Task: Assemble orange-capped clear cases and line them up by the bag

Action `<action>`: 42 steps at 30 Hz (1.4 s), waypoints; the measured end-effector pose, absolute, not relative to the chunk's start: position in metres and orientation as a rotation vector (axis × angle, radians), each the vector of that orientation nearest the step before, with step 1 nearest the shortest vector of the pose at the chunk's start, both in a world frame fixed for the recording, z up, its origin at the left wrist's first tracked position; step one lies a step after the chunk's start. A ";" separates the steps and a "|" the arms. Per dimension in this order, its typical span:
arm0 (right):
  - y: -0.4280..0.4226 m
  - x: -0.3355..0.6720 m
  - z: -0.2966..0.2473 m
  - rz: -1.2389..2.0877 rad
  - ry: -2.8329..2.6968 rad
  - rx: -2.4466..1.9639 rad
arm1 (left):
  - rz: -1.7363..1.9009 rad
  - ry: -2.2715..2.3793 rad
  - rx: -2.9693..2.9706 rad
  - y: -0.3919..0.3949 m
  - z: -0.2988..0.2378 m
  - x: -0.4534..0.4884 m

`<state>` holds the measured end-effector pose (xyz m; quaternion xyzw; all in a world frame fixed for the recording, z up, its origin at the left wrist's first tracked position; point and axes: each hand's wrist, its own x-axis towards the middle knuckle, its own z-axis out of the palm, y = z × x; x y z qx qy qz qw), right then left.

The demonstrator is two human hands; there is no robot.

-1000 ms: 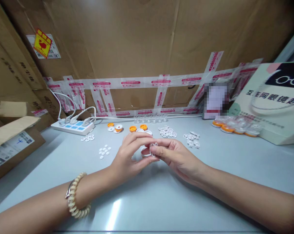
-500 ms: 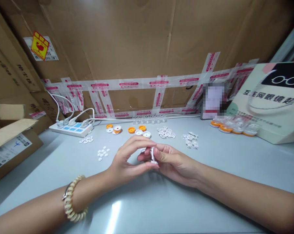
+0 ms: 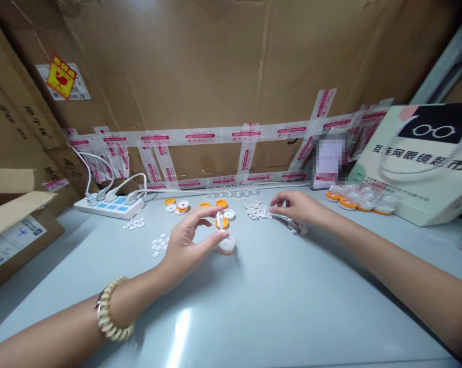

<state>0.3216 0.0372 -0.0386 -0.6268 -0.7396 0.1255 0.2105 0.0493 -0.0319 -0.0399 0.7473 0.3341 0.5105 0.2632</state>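
My left hand (image 3: pixel 187 240) hovers above the grey table, thumb and forefinger pinching a small white disc (image 3: pixel 219 220) on edge. Just below it a white and orange round cap (image 3: pixel 227 245) lies on the table. My right hand (image 3: pixel 298 208) is stretched far out, fingers bent, its fingertips over a heap of small white flat parts (image 3: pixel 257 210); I cannot tell whether they grip one. A second heap of white parts (image 3: pixel 299 227) lies under its wrist. Orange and white caps (image 3: pixel 221 204) and small white buttons (image 3: pixel 160 242) lie around.
A white power strip (image 3: pixel 108 206) with plugged cables lies far left. A row of clear small cups (image 3: pixel 233 190) lines the taped cardboard wall. A pale green box (image 3: pixel 422 163) with a bag of orange caps (image 3: pixel 363 199) stands right. A cardboard box (image 3: pixel 12 225) stands left.
My hands have come apart. The right hand has left the white disc and reached out to the heap of white parts; the left hand keeps the disc. A cap now lies below it.
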 end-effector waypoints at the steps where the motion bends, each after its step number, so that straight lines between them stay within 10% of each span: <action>1: 0.040 0.322 -0.043 0.341 -2.084 -1.759 | 1.370 0.903 2.041 -0.032 -0.040 0.049; 11: 0.031 0.307 -0.038 0.454 -1.940 -1.716 | 1.343 0.874 2.174 -0.034 -0.039 0.049; 24: -0.039 0.237 -0.018 1.633 -1.364 -1.021 | 1.259 0.552 2.522 -0.040 -0.040 0.055; 42: -0.042 0.227 -0.026 1.660 -1.061 -0.901 | 1.335 0.774 2.369 -0.038 -0.038 0.053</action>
